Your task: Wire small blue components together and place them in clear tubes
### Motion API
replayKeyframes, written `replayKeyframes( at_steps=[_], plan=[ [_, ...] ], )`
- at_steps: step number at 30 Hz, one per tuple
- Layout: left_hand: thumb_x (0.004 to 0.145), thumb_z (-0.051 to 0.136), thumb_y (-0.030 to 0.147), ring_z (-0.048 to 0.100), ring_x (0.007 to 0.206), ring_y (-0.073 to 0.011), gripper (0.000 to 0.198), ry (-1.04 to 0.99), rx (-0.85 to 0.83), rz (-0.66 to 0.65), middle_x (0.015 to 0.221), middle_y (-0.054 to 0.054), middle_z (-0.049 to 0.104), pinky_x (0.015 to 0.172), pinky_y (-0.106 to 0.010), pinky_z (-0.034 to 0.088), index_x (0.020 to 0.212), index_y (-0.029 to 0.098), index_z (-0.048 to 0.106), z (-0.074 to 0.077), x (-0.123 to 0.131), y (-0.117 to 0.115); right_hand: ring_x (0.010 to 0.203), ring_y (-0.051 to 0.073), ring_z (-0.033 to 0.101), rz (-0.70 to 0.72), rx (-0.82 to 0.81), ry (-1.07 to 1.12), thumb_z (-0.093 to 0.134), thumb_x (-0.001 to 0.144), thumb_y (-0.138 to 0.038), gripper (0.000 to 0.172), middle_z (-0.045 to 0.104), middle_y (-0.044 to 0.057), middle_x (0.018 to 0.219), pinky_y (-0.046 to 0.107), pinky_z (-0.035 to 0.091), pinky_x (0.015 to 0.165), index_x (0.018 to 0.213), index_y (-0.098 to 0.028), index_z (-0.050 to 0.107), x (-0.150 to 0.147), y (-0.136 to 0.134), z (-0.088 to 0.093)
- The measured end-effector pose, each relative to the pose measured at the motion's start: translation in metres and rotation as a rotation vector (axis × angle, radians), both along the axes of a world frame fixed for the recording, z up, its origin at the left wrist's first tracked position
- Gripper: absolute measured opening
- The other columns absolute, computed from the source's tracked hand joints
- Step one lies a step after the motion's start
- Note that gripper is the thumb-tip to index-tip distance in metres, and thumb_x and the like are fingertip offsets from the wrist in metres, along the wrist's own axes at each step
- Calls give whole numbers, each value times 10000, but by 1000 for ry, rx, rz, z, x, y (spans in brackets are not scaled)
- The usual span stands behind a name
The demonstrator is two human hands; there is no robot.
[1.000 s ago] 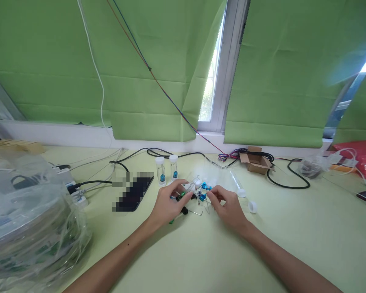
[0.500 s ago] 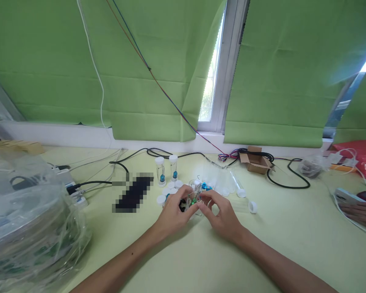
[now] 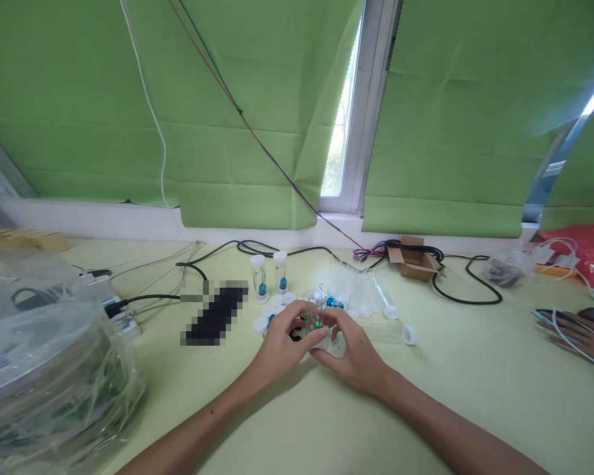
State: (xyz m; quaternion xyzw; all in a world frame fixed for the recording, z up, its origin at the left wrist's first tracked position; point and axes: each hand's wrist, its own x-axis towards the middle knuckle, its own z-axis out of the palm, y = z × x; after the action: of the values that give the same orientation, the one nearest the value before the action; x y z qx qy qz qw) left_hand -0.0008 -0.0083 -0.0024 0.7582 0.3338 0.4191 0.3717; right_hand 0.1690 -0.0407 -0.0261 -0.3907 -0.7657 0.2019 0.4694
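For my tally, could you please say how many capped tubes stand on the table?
2: one tube and another side by side beyond the left hand; hands may hide others.

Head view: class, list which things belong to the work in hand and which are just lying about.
In hand: left hand, right hand, clear tube with a green part inside, white caps, two capped tubes, empty tubes.
Lying about: cardboard box, red bag, plastic-wrapped bundle, another person's hand.

Green blinds (image 3: 218,105) hang over the window (image 3: 344,132), and bright daylight comes through the gap. A white sill (image 3: 103,221) runs below. The surface (image 3: 475,396) is pale yellow-green.
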Motion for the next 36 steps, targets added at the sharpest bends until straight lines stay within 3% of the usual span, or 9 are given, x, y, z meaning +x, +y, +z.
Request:
replayKeyframes(
  at_steps=[13, 19, 23, 27, 31, 36],
  plan=[
    [805, 660, 253, 601, 898, -195, 210, 81, 12, -26, 974, -49, 610, 765, -303, 532, 1013, 228, 659, -6, 4, -3, 850, 181, 571, -7, -30, 13, 603, 751, -85, 440, 606, 34, 1015, 299, 478, 761, 1150, -226, 484, -1, 1, -3],
    [931, 485, 318, 607, 932, -187, 216, 96, 85, -31, 1004, -66, 621, 761, -284, 532, 1001, 227, 669, 1, -2, 3, 805, 176, 558, -37, -53, -5, 594, 804, -155, 366, 590, 28, 952, 299, 485, 718, 1145, -232, 484, -1, 2, -3],
    [972, 395, 361, 614, 829, -185, 311, 148, 237, 148, 893, -60, 645, 765, -308, 512, 910, 195, 651, 2, -14, 20, 789, 171, 556, -53, -69, -29, 613, 811, -186, 401, 581, 28, 956, 299, 493, 716, 1180, -240, 466, -1, 1, -3],
    [887, 548, 349, 617, 946, -248, 208, 326, 366, 363, 1008, -78, 666, 849, -376, 483, 993, 192, 636, -7, -28, 38, 781, 168, 555, -69, -87, -60, 610, 825, -204, 377, 579, 21, 954, 301, 487, 712, 1166, -248, 455, 0, 1, -4],
    [851, 566, 283, 548, 1110, -308, 248, 458, 363, 405, 1121, -105, 651, 921, -428, 445, 1069, 191, 639, -17, -35, 44, 775, 170, 553, -60, -120, -87, 602, 833, -217, 252, 578, 16, 918, 304, 473, 704, 1050, -233, 473, 0, 0, -5],
    [818, 581, 263, 531, 1111, -338, 281, 517, 357, 416, 1036, -117, 664, 912, -461, 441, 1078, 188, 653, -21, -36, 42, 775, 172, 557, -41, -147, -106, 593, 841, -216, 210, 599, 25, 934, 307, 466, 706, 1020, -224, 482, 0, 0, -3]
  ],
)
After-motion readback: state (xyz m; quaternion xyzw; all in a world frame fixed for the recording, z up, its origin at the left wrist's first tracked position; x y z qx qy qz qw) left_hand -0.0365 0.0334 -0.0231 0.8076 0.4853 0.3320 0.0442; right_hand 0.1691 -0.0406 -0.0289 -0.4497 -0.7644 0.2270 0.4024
